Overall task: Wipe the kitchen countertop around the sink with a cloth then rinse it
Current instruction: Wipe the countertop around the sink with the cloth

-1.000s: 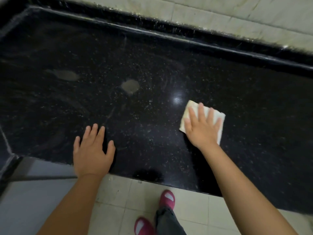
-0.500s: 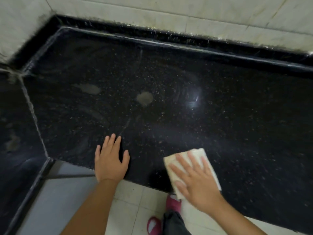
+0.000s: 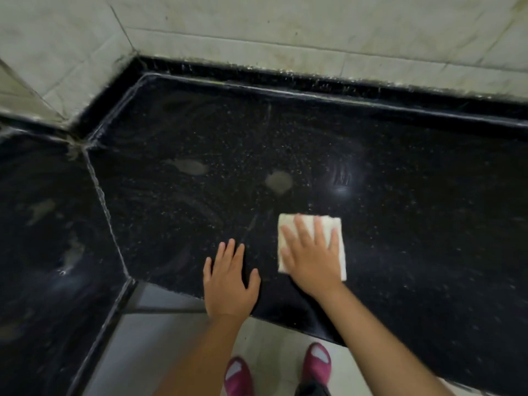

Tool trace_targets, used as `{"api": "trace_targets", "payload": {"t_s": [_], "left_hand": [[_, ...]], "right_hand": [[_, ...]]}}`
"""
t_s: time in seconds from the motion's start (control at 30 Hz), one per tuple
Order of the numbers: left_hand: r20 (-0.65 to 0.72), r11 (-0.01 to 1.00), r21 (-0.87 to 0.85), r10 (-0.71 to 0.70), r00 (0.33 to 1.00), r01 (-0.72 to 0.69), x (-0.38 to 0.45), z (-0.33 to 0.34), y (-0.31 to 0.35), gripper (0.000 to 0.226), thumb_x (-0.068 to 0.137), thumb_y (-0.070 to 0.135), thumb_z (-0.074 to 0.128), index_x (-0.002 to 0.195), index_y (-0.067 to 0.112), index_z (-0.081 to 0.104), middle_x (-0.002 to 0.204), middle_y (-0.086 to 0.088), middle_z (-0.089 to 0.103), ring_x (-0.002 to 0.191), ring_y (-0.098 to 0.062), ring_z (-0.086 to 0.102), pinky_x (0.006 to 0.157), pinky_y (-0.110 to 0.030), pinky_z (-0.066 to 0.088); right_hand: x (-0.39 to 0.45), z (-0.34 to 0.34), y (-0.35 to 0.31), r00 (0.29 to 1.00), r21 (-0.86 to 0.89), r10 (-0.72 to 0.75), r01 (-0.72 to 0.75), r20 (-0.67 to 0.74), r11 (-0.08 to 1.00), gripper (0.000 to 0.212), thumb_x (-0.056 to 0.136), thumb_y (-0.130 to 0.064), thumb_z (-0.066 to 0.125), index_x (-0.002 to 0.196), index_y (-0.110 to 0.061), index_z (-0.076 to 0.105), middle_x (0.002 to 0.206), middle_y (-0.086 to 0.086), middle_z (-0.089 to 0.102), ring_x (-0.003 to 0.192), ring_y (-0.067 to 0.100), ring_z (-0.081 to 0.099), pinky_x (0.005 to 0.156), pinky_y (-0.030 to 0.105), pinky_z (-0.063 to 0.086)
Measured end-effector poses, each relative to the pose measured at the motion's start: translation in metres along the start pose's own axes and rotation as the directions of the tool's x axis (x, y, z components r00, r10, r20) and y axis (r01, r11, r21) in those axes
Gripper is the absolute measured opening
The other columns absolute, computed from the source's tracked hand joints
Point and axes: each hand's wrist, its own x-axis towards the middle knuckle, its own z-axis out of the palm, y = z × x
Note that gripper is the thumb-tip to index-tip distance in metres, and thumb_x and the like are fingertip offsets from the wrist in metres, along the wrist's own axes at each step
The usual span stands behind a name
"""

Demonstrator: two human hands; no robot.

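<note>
Near the front edge of the black stone bench (image 3: 428,195), the right hand (image 3: 311,258) lies flat with fingers spread on a folded pale cloth (image 3: 337,224), pressing it to the surface rather than gripping it. The left hand (image 3: 230,284) rests just beside it, palm down and fingers straight, holding nothing and apparently bracing the body.

Compared with a second ago, the cloth has travelled from farther right on the bench, down to the front edge, and now back inward and leftward, ending close to the left hand. The head view has also swung left, so that the corner seam (image 3: 105,207) and the adjoining bench section (image 3: 43,224) are now in sight. This pattern suggests back-and-forth wiping strokes that are progressing toward the corner. Wiping is therefore under way and not finished, and rinsing has not begun; no sink is visible.

Two dull grey smears (image 3: 190,166) (image 3: 278,181) lie beyond the cloth, apart from it, and further pale marks (image 3: 41,210) sit on the left section; these appear still unwiped.

Room for movement: open stone extends ahead to the raised black back ledge (image 3: 314,87) below the tiled wall (image 3: 285,32), and broadly to the right. Leftward travel is limited by the resting left hand. Toward the person, the front edge is close, with floor tiles and pink slippers (image 3: 318,362) below, so a long pull risks carrying the cloth off the bench.
</note>
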Motion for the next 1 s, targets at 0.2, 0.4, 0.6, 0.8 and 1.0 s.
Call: {"api": "trace_targets", "payload": {"t_s": [0.2, 0.4, 0.6, 0.8, 1.0], "left_hand": [[-0.031, 0.944, -0.274, 0.184, 0.982, -0.186, 0.003, -0.029, -0.031, 0.059, 0.084, 0.04, 0.036, 0.134, 0.008, 0.044, 0.147, -0.005, 0.032, 0.137, -0.012, 0.014, 0.111, -0.033, 0.009], [-0.058, 0.967, 0.013, 0.254, 0.965, -0.254, 0.017, -0.049, -0.102, 0.046, 0.085, 0.026, 0.045, 0.117, -0.003, 0.058, 0.128, -0.025, 0.052, 0.124, -0.041, 0.042, 0.096, -0.06, 0.032], [-0.029, 0.966, 0.154, 0.213, 0.977, -0.206, 0.018, -0.063, -0.138, 0.037, 0.09, 0.021, 0.046, 0.123, 0.008, 0.057, 0.135, -0.017, 0.049, 0.13, -0.037, 0.037, 0.101, -0.057, 0.03], [-0.07, 0.987, 0.149, 0.065, 0.995, -0.054, 0.024, -0.076, -0.173, 0.039, 0.084, 0.008, 0.06, 0.123, 0.004, 0.056, 0.133, -0.02, 0.049, 0.129, -0.039, 0.038, 0.1, -0.058, 0.029], [-0.025, 0.992, 0.126, 0.007, 1.0, -0.003, 0.035, -0.086, -0.185, 0.044, 0.093, 0.019, 0.046, 0.135, 0.007, 0.041, 0.146, -0.014, 0.034, 0.138, -0.029, 0.025, 0.11, -0.048, 0.019]], "right_hand": [[-0.132, 0.025, 0.043, 0.999, 0.027, -0.022, 0.02, 0.049, 0.999, 0.048, 0.097, -0.05, 0.003, 0.141, -0.042, 0.018, 0.156, -0.016, 0.004, 0.145, 0.015, -0.002, 0.115, 0.037, -0.002], [-0.124, -0.006, 0.086, 0.77, 0.09, 0.613, -0.633, 0.175, 0.769, 0.059, 0.093, -0.055, 0.001, 0.147, -0.034, 0.006, 0.157, -0.005, -0.007, 0.144, 0.027, -0.006, 0.115, 0.05, 0.002], [-0.026, -0.006, -0.034, 0.811, 0.154, 0.562, -0.584, 0.165, 0.797, 0.05, 0.1, -0.04, 0.013, 0.147, -0.034, -0.003, 0.157, -0.004, -0.014, 0.142, 0.033, -0.015, 0.112, 0.057, -0.007], [0.004, 0.02, -0.2, 0.981, 0.124, 0.193, -0.189, -0.021, 0.974, 0.048, 0.082, -0.042, 0.032, 0.117, -0.033, 0.063, 0.131, -0.001, 0.057, 0.124, 0.034, 0.049, 0.106, 0.051, 0.008], [-0.039, 0.031, -0.147, 1.0, 0.048, 0.016, -0.017, 0.026, 0.999, 0.056, 0.097, -0.046, 0.007, 0.117, -0.039, 0.059, 0.124, -0.006, 0.063, 0.122, 0.025, 0.047, 0.105, 0.04, 0.009]]}}
